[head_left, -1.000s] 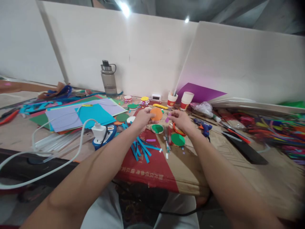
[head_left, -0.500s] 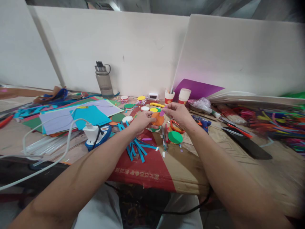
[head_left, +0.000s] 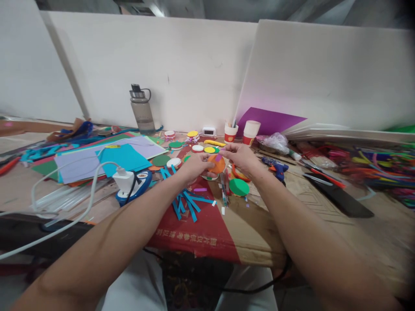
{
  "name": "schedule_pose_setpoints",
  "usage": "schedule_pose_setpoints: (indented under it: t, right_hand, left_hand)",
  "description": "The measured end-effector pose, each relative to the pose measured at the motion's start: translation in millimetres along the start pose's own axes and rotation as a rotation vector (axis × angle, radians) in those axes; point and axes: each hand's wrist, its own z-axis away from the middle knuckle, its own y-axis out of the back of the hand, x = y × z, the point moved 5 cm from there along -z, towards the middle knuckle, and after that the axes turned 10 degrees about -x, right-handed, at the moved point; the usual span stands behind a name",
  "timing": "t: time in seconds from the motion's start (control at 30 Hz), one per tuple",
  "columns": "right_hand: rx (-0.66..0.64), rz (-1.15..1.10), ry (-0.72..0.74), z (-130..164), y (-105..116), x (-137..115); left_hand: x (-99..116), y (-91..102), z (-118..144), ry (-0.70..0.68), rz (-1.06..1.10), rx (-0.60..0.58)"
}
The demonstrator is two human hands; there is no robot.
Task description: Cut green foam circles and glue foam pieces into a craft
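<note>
My left hand point(head_left: 193, 165) pinches an orange paper disc point(head_left: 216, 165) by its left edge, just above the table. My right hand point(head_left: 239, 157) holds a small purple paper piece point(head_left: 218, 157) against the top of that disc with thumb and fingertips. Beneath the hands lies a white-rimmed green disc point(head_left: 210, 176), and a green paper circle point(head_left: 239, 187) sits to the right. Blue paper strips point(head_left: 187, 202) are scattered on the red and brown cardboard sheet point(head_left: 207, 233) in front of me.
A water bottle point(head_left: 141, 109) stands at the back wall. Coloured paper sheets point(head_left: 106, 157) and a white plug with cable point(head_left: 123, 180) lie left. Two paper cups point(head_left: 241, 132), a blue glue gun point(head_left: 275, 167), a black cutter point(head_left: 340, 199) and pipe cleaners point(head_left: 379, 168) lie right.
My right hand brought the purple piece from beside the orange disc onto its top edge. Both hands shifted slightly closer together; the view tilted a little.
</note>
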Motion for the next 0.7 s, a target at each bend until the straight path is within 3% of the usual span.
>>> schedule_pose_setpoints:
  t: [0.7]
  right_hand:
    - [0.079,0.151,-0.025,2.8,3.2,-5.8]
  left_hand:
    - [3.9,-6.2,3.9,0.026,0.001,0.026]
